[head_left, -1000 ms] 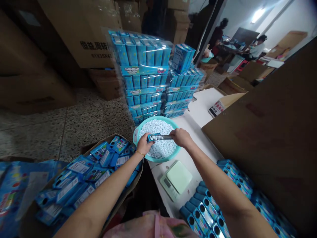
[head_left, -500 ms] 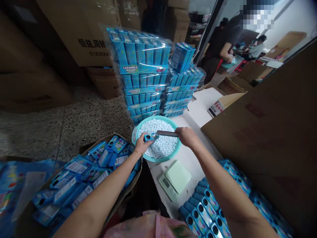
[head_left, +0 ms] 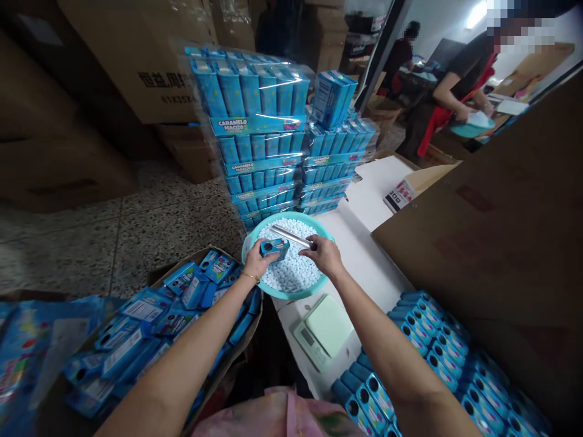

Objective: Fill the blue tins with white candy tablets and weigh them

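My left hand [head_left: 258,262] grips a small blue candy box [head_left: 275,249] with a round dark hole near one end, over the left part of a turquoise basin [head_left: 327,229]. White candies [head_left: 294,273] fill the basin. In my right hand [head_left: 324,254] is a grey metal scoop tube [head_left: 291,235], its far end pointing left above the candies, just behind the box. The tube and the box look apart. Whether the box holds candies cannot be made out.
A pale green scale [head_left: 324,331] sits on the white table [head_left: 359,243]. Blue boxes stand in rows [head_left: 437,346] at the lower right. Left is a carton of loose boxes [head_left: 177,303]. Wrapped stacks [head_left: 259,139] rise behind the basin. A co-worker [head_left: 455,97] holds another basin.
The tube has come away from the box's hole and now slants over the candies. My right hand has shifted slightly left and down. The box has turned, showing its printed side.
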`<state>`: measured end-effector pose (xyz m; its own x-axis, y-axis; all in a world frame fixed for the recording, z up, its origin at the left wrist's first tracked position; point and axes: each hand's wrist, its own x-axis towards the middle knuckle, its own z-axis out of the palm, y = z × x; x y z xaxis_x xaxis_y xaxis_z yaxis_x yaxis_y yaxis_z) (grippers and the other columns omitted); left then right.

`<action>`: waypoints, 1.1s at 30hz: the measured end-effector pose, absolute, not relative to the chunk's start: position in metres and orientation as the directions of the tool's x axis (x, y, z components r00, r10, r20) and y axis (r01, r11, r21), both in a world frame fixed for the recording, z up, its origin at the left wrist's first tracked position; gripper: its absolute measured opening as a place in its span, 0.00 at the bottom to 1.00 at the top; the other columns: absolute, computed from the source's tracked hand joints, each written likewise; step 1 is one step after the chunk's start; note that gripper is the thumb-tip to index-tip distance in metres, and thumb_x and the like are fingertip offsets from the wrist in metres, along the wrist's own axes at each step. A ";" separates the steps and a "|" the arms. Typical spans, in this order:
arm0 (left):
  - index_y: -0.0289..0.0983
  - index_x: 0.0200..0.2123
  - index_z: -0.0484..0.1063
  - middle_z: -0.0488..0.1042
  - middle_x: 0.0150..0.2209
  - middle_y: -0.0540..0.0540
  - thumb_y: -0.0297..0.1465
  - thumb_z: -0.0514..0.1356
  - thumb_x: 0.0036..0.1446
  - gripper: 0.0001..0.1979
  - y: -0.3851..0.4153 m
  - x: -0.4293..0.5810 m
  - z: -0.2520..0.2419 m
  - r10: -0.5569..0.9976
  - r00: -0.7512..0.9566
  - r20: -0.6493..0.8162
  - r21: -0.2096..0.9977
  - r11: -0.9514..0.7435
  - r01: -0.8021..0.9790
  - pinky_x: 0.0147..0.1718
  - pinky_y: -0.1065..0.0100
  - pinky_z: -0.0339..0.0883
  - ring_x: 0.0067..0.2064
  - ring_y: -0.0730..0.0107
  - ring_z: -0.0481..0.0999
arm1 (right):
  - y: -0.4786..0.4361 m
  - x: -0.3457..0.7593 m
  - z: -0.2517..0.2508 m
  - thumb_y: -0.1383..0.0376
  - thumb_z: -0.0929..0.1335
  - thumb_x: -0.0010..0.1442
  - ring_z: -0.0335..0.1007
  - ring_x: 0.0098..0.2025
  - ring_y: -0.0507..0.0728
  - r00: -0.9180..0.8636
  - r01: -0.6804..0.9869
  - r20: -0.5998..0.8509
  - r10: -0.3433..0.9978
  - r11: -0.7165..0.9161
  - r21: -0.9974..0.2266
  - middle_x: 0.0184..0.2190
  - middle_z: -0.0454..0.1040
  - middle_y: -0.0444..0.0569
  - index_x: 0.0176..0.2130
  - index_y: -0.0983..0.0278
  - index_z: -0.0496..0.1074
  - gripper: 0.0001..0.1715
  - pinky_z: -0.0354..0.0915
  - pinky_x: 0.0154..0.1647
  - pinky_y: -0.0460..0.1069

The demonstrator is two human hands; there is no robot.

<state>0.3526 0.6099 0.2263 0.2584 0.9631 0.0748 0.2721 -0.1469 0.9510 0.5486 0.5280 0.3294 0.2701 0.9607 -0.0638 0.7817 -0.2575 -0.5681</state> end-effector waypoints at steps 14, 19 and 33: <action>0.37 0.37 0.65 0.69 0.29 0.52 0.32 0.64 0.36 0.21 0.583 0.376 0.227 0.971 0.240 0.006 0.995 -0.029 0.093 0.33 0.67 0.65 0.32 0.70 0.69 | 0.541 0.518 0.339 0.67 0.62 0.52 0.64 0.34 0.52 0.019 0.876 0.040 0.999 0.002 -0.483 0.33 0.71 0.44 0.34 0.62 0.71 0.10 0.55 0.33 0.43; 0.37 0.36 0.65 0.71 0.31 0.50 0.29 0.63 0.37 0.18 0.583 0.373 0.234 0.962 0.267 0.060 0.981 -0.107 0.165 0.36 0.64 0.64 0.34 0.66 0.70 | 0.546 0.501 0.329 0.69 0.61 0.53 0.65 0.34 0.52 -0.057 0.862 -0.069 0.996 0.014 -0.506 0.32 0.73 0.45 0.36 0.62 0.72 0.12 0.56 0.35 0.44; 0.36 0.50 0.60 0.66 0.48 0.40 0.31 0.64 0.40 0.32 0.571 0.355 0.261 0.898 0.374 0.231 0.919 -0.327 0.219 0.50 0.58 0.57 0.50 0.57 0.65 | 0.505 0.549 0.344 0.62 0.60 0.59 0.56 0.49 0.59 -0.208 0.948 0.047 0.977 0.213 -0.235 0.48 0.65 0.54 0.56 0.62 0.57 0.26 0.58 0.48 0.53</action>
